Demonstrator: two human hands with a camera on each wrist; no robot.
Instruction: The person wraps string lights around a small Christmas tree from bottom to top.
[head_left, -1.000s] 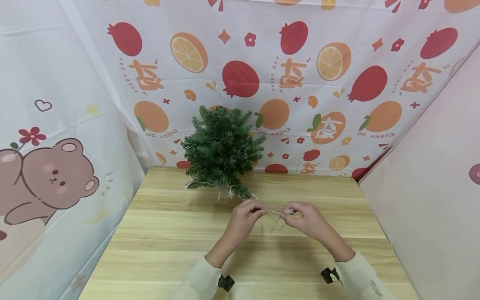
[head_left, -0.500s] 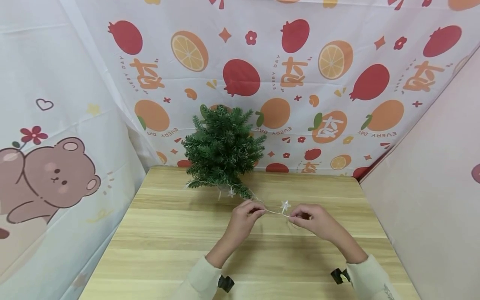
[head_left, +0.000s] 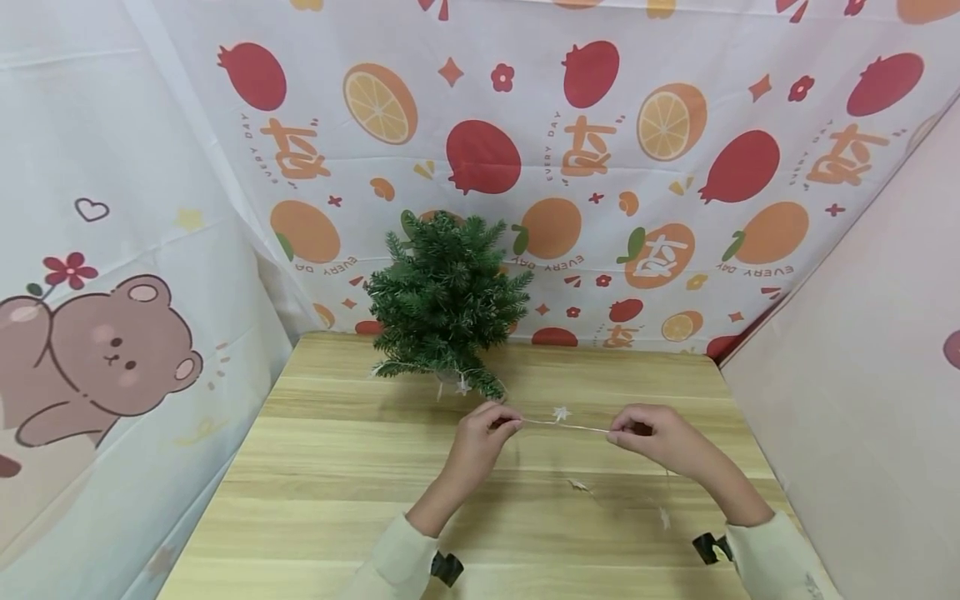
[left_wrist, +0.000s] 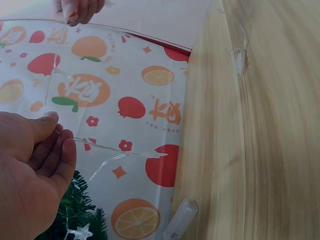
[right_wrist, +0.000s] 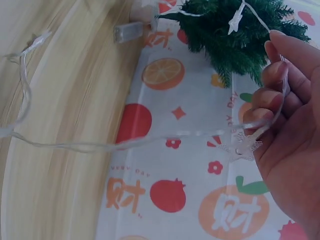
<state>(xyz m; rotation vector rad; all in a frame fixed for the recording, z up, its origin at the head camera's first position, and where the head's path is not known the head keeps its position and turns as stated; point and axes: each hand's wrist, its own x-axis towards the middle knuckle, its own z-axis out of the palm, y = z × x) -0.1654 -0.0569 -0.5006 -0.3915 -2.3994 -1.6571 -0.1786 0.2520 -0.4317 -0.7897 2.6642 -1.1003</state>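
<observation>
A string of star-shaped fairy lights (head_left: 581,427) on a thin clear wire stretches between the two hands. My left hand (head_left: 480,440) pinches the wire just in front of the small green Christmas tree (head_left: 450,292). Farther right, my right hand (head_left: 660,437) pinches it between thumb and index finger. One clear star (head_left: 561,413) stands up from the taut stretch. In the right wrist view, another star (right_wrist: 241,147) hangs by the palm, and the slack wire runs off below the fingers. Part of the string lies along the tree's lower branches, with a star (head_left: 462,385) at its front.
The tree stands at the back of a wood-grain table (head_left: 315,467), near a fruit-print cloth (head_left: 630,50). A small clear plastic box (left_wrist: 182,217) is by the tree's base. More stars of the string show low over the table, one star (head_left: 664,518) below the right hand.
My right hand has moved right along the string, widening the taut stretch between the hands. A star it held is now free between them, and trailing stars show below. The left hand barely moved.
</observation>
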